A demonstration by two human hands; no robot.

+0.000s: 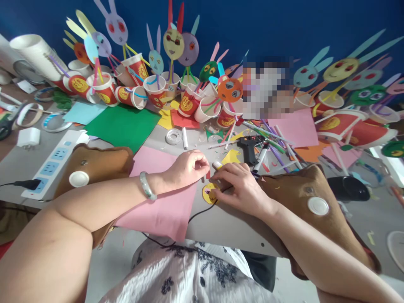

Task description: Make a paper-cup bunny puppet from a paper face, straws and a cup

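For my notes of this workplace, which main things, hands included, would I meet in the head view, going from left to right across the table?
Scissors → power strip → green sheet → left hand → yellow face disc → right hand → black rounded object.

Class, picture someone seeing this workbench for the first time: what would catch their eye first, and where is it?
Probably the colorful long-eared paper faces along the back, above red paper cups and against a blue wall. Next, perhaps, the small yellow face disc at front center, by the right hand's thumb, and the large green sheet at back left.
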